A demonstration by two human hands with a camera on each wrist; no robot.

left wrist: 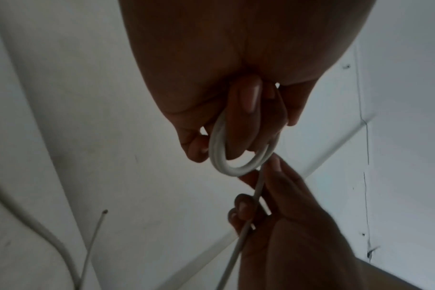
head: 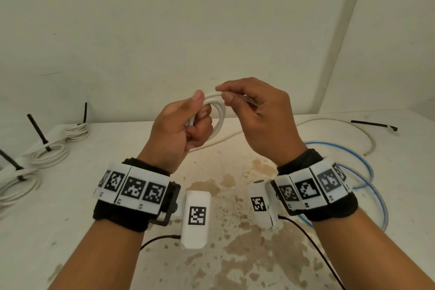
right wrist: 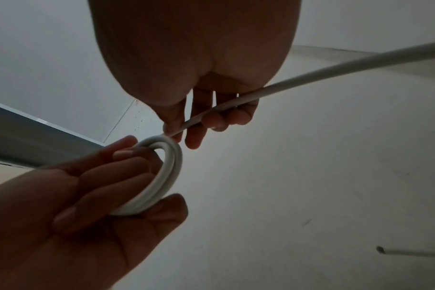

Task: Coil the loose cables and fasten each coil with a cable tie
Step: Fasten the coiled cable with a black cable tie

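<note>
Coil of white cable [head: 217, 113] raised above counter [head: 70, 195]: my left hand [head: 179, 129] fingers curl through its loops to keep them stacked; my right hand [head: 259, 115] fingers pinch the free length, guiding another turn.

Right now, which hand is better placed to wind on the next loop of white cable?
The right hand: it pinches the loose run beside the coil, while the left hand is busy gripping that coil.
</note>
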